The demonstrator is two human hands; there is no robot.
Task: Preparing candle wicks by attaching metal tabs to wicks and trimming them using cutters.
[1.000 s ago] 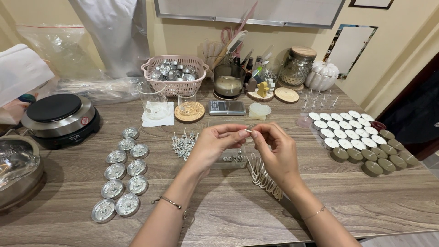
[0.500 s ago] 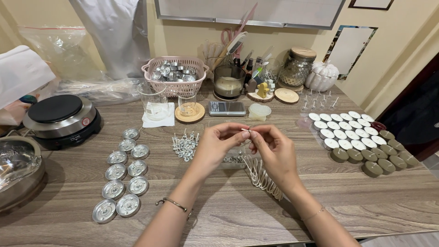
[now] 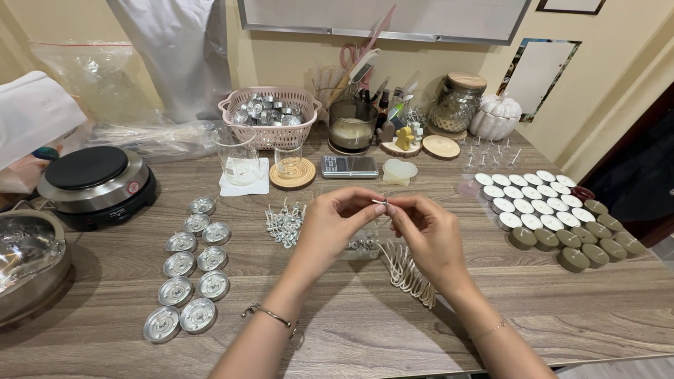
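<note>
My left hand (image 3: 335,223) and my right hand (image 3: 427,231) are raised just above the worktop (image 3: 337,323), fingertips meeting at the centre. Both grips are pinched together on one small wick (image 3: 380,202), a pale strand with what looks like a metal tab; thumb and forefinger of each hand close on it from either side. Which hand bears more of it I cannot tell.

Directly under the hands lies a bundle of loose wicks (image 3: 407,270), fanned toward my right wrist, and beside it a small cluster of metal tabs (image 3: 361,245). Left of my left hand sits a heap of finished wick pieces (image 3: 283,222). Further left, empty metal cups (image 3: 188,263) stand in two rows, each with a tab at its centre. To the right, well apart from my hands, filled candles (image 3: 532,196) in white and olive stand in a block. A hot plate (image 3: 93,175) stands at far left, a pink basket (image 3: 270,112) of cups at the back
</note>
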